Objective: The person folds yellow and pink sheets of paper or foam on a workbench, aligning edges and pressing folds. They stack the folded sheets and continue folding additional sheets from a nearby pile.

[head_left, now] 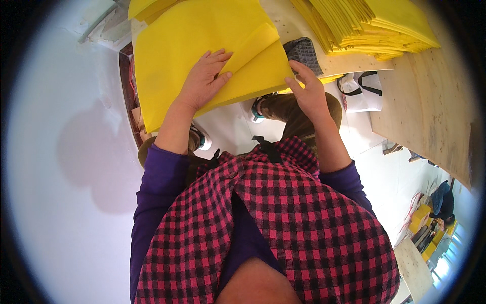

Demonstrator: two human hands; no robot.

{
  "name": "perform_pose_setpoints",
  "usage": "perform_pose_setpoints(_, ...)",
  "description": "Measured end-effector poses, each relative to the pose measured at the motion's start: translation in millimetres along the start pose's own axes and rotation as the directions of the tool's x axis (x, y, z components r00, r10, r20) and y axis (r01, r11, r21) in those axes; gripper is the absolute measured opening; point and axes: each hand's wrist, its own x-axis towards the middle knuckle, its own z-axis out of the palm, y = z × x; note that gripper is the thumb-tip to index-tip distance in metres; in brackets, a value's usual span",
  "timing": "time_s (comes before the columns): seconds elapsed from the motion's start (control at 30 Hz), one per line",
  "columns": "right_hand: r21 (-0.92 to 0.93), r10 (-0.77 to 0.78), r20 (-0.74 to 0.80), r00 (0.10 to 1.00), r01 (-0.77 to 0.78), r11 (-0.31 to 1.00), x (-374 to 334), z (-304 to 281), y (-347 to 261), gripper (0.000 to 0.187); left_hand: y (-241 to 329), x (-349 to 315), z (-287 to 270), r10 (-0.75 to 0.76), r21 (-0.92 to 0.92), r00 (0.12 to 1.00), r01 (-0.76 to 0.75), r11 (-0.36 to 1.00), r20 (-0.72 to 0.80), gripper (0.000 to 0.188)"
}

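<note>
A large yellow sheet of cloth-like material [177, 50] lies spread over the work surface in front of me, with a diagonal fold [255, 48] on its right half. My left hand [206, 78] rests flat on it, fingers stretched toward the fold and thumb apart. At the sheet's right edge is my right hand [309, 93], its thumb and fingers parted beside the near right corner; whether they touch the edge is hard to make out. A dark grey textured cloth [302, 53] lies just beyond the right fingers.
Stacks of folded yellow pieces [354, 30] sit at the far right on a pale wooden table [420, 91]. Below the table edge stands a white bag with black handles [367, 93]. A white wall [66, 167] rises on the left. Assorted items [430, 223] lie at the lower right.
</note>
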Motion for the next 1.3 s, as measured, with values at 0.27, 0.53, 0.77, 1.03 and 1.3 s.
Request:
perform_pose_setpoints(0.27,0.022,0.045,-0.062,0.997,-0.044,0.999,5.2,3.2,6.2,0.027,1.7,-0.6,0.6,-0.003,-0.004,1.0,0.003,1.0,-0.011,0.04)
perform_pose_setpoints(0.53,-0.369,-0.175,-0.112,0.978,0.122,0.921,25.0,5.2,-10.6,0.023,2.6,1.8,-3.7,0.021,0.026,0.999,-0.022,0.999,0.037,0.043)
perform_pose_setpoints(0.77,0.281,0.214,0.033,0.976,-0.214,0.936,46.3,14.3,-43.5,0.017,9.2,2.4,-7.4,0.048,0.046,0.997,-0.051,0.998,0.06,0.055)
perform_pose_setpoints(1.03,0.419,0.094,-0.011,0.995,-0.081,0.904,46.3,12.8,-40.6,0.022,5.9,1.6,-5.2,0.031,0.041,0.998,-0.034,0.999,0.054,0.046)
perform_pose_setpoints(1.3,-0.024,-0.053,0.106,0.993,0.056,0.998,27.6,-22.9,2.5,0.029,0.6,0.6,-4.4,0.022,0.001,0.997,-0.022,1.0,0.072,0.044)
